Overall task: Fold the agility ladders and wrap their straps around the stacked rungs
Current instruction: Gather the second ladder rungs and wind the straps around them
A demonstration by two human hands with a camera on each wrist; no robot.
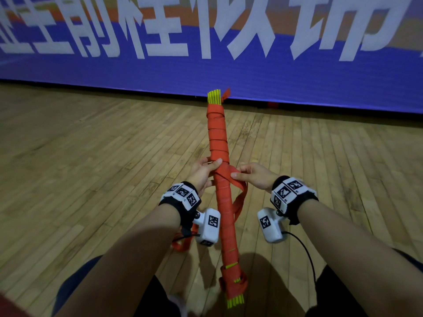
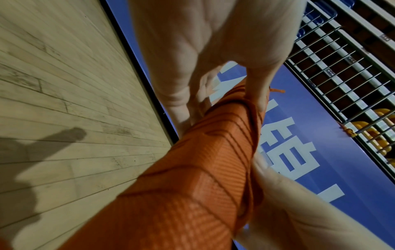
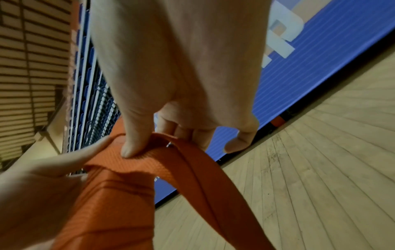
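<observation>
The long bundle of stacked yellow rungs bound in orange webbing (image 1: pixel 219 179) runs 12 to 6 o'clock above the floor. The left hand (image 1: pixel 204 171) grips its middle; the right hand (image 1: pixel 253 177), at 3 o'clock, pinches the loose orange strap (image 3: pixel 162 162).

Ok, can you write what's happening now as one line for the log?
step: wrapping strap | left hand: grips wrapped rung bundle | right hand: pinches loose orange strap beside bundle | place: wooden floor
</observation>
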